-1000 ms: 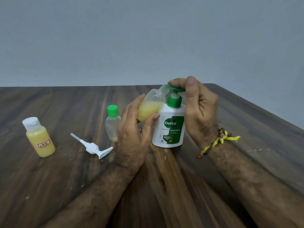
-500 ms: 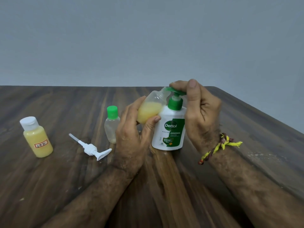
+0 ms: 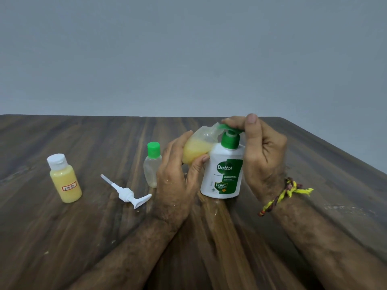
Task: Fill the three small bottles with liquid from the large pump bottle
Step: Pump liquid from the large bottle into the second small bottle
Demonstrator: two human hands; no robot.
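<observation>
L hand grips tilted small bottle, mouth up at nozzle to catch soap | R hand curled over pump bottle head, pressing | two small bottles left of L hand

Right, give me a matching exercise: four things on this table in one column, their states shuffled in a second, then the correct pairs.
Things
1. white-capped bottle
2. green-capped bottle
3. loose white pump
4. tilted bottle

States
A. held in the left hand with its mouth at the Dettol bottle spout, partly filled
B. lying flat on the table
C. upright, full of yellow liquid, labelled
D. upright, clear, nearly empty

Pairs: 1-C, 2-D, 3-B, 4-A
</observation>
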